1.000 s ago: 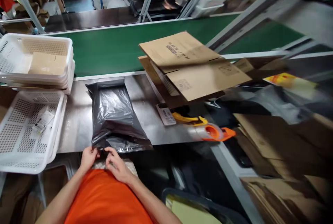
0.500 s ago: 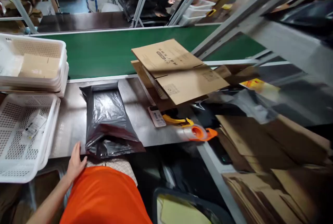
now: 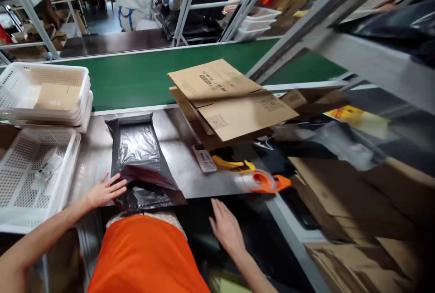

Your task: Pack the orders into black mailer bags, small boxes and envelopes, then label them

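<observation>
On the steel bench before the green belt [image 3: 142, 75], the black bag [image 3: 139, 161] lies flat with its near flap unsealed, the left hand [image 3: 103, 191] pressing it open-fingered while the right hand [image 3: 226, 227] hovers empty, fingers spread.

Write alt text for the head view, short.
The person's left hand rests flat on the near edge of a black plastic mailer bag on a metal table, while the right hand hovers open below the table edge. White baskets sit left, flattened cardboard and an orange tape dispenser right.
</observation>
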The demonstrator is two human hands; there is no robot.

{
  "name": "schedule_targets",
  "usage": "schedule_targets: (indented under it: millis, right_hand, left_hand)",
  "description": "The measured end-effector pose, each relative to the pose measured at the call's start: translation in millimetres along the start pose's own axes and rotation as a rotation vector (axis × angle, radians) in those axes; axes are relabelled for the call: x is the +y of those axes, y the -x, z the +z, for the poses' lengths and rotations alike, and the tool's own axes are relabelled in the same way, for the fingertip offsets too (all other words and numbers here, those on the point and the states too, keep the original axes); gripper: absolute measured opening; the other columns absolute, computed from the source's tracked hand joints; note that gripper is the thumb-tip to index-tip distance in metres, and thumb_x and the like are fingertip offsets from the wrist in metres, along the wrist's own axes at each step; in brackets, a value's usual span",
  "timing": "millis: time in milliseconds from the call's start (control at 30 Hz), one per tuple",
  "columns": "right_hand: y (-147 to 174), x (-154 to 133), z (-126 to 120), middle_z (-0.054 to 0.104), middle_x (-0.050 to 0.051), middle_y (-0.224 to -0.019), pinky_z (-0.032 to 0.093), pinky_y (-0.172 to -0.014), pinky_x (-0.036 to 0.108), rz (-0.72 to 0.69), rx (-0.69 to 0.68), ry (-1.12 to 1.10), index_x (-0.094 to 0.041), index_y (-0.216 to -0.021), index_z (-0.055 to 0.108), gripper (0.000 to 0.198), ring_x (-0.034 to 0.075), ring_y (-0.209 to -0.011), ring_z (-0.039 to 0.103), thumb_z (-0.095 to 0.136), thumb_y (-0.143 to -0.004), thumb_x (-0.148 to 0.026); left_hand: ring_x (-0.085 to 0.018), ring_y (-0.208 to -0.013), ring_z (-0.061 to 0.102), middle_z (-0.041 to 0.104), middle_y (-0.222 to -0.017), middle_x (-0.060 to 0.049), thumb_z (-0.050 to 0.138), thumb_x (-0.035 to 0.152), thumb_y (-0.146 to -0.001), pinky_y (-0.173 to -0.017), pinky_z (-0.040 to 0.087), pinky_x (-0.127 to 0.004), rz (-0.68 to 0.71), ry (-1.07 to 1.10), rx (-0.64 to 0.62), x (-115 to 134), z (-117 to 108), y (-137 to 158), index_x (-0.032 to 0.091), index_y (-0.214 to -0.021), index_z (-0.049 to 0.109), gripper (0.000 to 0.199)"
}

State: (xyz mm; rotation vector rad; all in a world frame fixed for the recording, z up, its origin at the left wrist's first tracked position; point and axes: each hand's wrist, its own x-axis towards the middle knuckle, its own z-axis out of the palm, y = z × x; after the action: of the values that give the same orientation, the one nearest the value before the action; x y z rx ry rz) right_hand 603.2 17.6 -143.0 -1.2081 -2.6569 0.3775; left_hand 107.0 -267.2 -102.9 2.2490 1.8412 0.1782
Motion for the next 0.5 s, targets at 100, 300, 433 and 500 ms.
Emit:
schedule_targets:
  millis: [100, 300, 433, 500]
  right_hand:
    - [-86, -50, 6, 0.062, 0.015, -0.158, 0.041, -0.125, 0.061, -0.453, -0.009, 0.007, -0.024, -0.146, 0.068, 0.060, 0.034, -0.151, 0.054, 0.045, -0.093, -0.007]
    - [-169, -94, 3, 0.060, -0.002, -0.162, 0.037, -0.130, 0.055, -1.164, -0.368, -0.213, -0.039, -0.151, 0.061, 0.071, 0.026, -0.155, 0.049, 0.060, -0.089, -0.005]
    - [-189, -95, 12, 0.065, 0.006, -0.157, 0.041, -0.126, 0.059, -1.156, -0.344, -0.341, -0.028, -0.125, 0.077, 0.044, 0.027, -0.151, 0.054, 0.060, -0.090, -0.008]
    - [-195, -93, 14, 0.070, 0.009, -0.151, 0.043, -0.125, 0.058, -1.147, -0.361, -0.416, -0.027, -0.114, 0.080, 0.029, 0.028, -0.147, 0.058, 0.067, -0.090, -0.018]
  left_hand:
    - [-0.028, -0.165, 0.033, 0.049, -0.170, -0.006, 0.056, 0.004, -0.096, -0.137, 0.010, -0.060, 0.108, 0.060, -0.088, 7, -19, -14, 0.036, -0.166, 0.043, 0.079]
    - [-0.027, -0.162, 0.040, 0.056, -0.164, -0.009, 0.055, 0.001, -0.094, -0.137, 0.022, -0.057, 0.054, 0.128, -0.113, 12, -34, -31, 0.028, -0.151, 0.063, 0.063]
    - [-0.033, -0.157, 0.048, 0.058, -0.163, -0.013, 0.062, 0.007, -0.086, -0.134, 0.029, -0.062, -0.049, 0.128, -0.167, 8, -36, -26, 0.024, -0.145, 0.068, 0.062]
    - [-0.034, -0.154, 0.051, 0.063, -0.158, -0.012, 0.065, 0.011, -0.082, -0.133, 0.029, -0.064, -0.132, 0.194, -0.160, 8, -39, -22, 0.027, -0.142, 0.071, 0.062]
